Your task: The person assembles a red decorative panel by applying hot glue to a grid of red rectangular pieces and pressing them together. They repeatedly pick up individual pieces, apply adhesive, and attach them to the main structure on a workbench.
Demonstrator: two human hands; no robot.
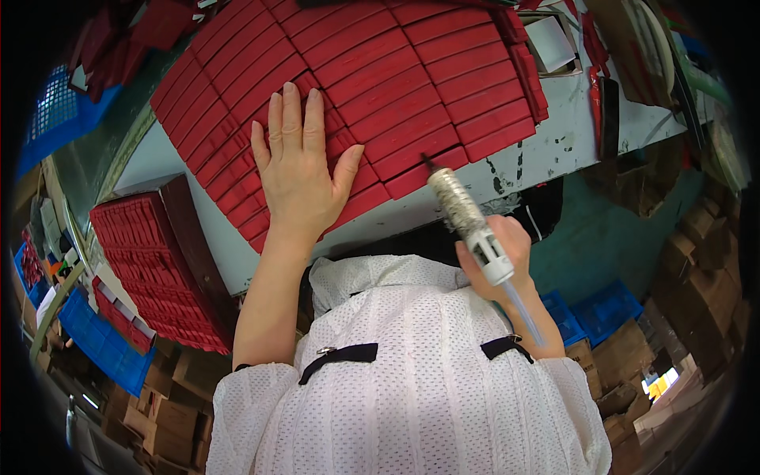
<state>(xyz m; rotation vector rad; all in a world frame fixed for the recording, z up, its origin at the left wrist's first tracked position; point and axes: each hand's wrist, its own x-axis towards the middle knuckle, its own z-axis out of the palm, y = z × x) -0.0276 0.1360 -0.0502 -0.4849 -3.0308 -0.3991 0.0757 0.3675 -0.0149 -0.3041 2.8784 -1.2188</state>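
Rows of flat red box-like pieces (380,87) lie packed edge to edge on the white table. My left hand (299,178) rests flat on the left part of these rows, fingers stretched out and thumb spread. In my right hand (513,241) is a hot glue gun (459,202), with a tape-wrapped barrel, a white body and a translucent stick coming out at the rear. Its thin dark nozzle points up and left, at the near edge of the red pieces. The fingers wrapped round the handle are partly hidden behind the gun.
The white table's (546,162) front edge runs close before me. A dark tray with stacked red pieces (154,261) stands at the left. Blue crates (99,336) and cardboard boxes (170,427) sit lower down. At the far right is an open box (552,47) with white contents.
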